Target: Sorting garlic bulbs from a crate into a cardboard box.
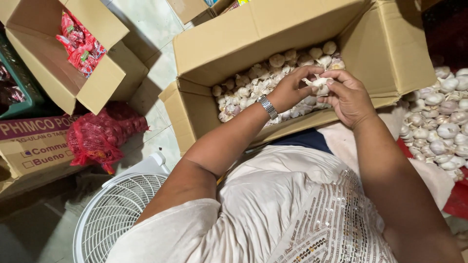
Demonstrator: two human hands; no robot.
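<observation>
Both hands, left (291, 90) and right (347, 97), gripped one garlic bulb (319, 84) above the box (214, 53), inside its front edge.

Three open cardboard boxes: one far left (73, 73), one in the middle (292, 44), one at the far edge (187, 9). One white fan (114, 209), one red mesh bag (100, 136), two hands, left (292, 87) and right (348, 97). Garlic bulbs (253, 83) too many to count.

**Both my hands meet, fingertips pinched together**

My left hand (291, 88) reaches forward from a bent elbow, palm turned down, fingers curled and thumb pressed in. My right hand (347, 96) comes in from the other side, knuckles up, its fingertips (329, 81) closed against my left ones. Both forearms are bare.
</observation>
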